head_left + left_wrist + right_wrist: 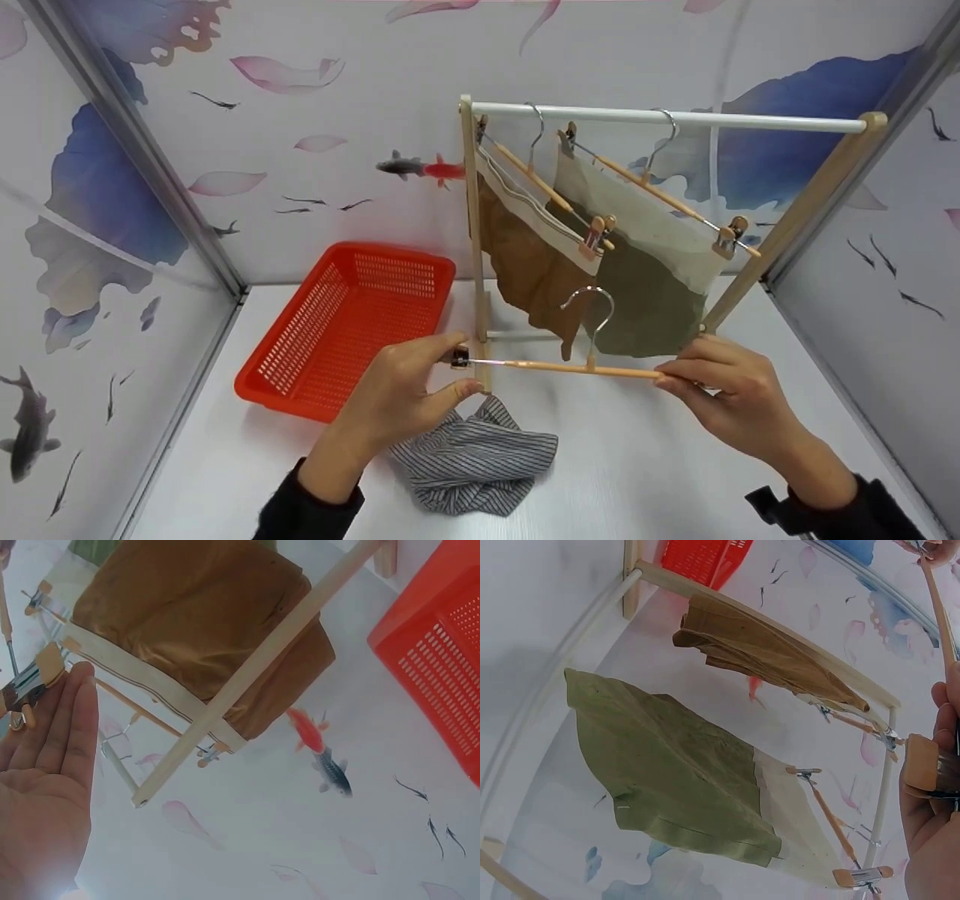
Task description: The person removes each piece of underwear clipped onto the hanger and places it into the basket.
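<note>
A wooden clip hanger [581, 368] with a metal hook [602, 307] is held level in front of the rack. My right hand [739, 390] pinches its right end between thumb and fingers; a wooden clip [921, 763] shows by those fingers in the right wrist view. At the other end, my left hand [405, 390] touches the left clip [460, 356], its thumb spread apart below. The left wrist view shows straight fingers [71, 727] alongside that clip. Beneath the hanger, a crumpled striped grey cloth [480, 457] lies on the white table.
A rack [675, 116] with a white rail and wooden legs stands behind the hands. From it hang a brown garment [525, 262] and a green garment [652, 300], both on clip hangers. Left of the rack sits a red plastic basket [251, 386]. Patterned panels surround the table.
</note>
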Motion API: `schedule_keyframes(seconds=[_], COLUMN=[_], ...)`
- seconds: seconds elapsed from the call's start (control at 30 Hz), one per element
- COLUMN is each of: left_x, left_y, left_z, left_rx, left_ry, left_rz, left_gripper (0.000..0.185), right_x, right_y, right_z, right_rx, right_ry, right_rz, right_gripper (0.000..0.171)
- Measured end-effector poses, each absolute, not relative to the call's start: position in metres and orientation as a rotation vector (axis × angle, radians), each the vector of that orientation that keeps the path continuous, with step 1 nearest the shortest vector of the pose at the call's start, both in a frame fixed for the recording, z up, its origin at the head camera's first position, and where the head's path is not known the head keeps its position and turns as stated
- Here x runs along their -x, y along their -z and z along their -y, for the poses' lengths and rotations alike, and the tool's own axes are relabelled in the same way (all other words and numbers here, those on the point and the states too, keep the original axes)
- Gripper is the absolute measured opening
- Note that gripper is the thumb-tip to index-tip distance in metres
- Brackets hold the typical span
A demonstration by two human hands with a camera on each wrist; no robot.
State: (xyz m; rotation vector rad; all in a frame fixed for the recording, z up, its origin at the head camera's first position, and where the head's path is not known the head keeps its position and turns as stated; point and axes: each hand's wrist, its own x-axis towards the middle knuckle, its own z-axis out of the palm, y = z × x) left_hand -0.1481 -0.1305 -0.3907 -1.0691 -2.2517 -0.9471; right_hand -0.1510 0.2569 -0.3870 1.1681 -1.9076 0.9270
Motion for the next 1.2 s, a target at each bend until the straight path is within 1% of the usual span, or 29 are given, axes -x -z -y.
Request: schedule_keyframes(seconds=[0.2,0.37,0.6,0.9,1.07,1.2], left_x=[0.149,0.147,0.144,0.139,0.137,0.136], left_y=[0.401,0.412,0.436,0.464,0.479,0.492], left_z=[0.132,0.132,0.129,0.126,0.126,0.125], left_rx=[0.987,0.881,0.896,0.859,0.831,0.799], left_ry=[0.944,0.909,0.865,0.739,0.767,0.785], left_rz=[2.299,2.428,2.523,2.725,2.817,2.881], left_gripper=[0.057,0.056,0.054,0.067,0.080,0.086], right_x=[0.150,0.148,0.145,0.143,0.141,0.139], right_y=[0.383,0.376,0.369,0.365,0.362,0.362], right_z=[-0.264,-0.266,-0.270,-0.276,-0.278,-0.283], right_rx=[-1.116,-1.104,-1.055,-1.006,-0.977,-0.927], right_ry=[-0.936,-0.971,-0.991,-1.004,-1.000,-0.981], right_rz=[1.915,1.869,1.843,1.832,1.833,1.830], right_gripper=[0.039,0.040,0.044,0.046,0.048,0.051])
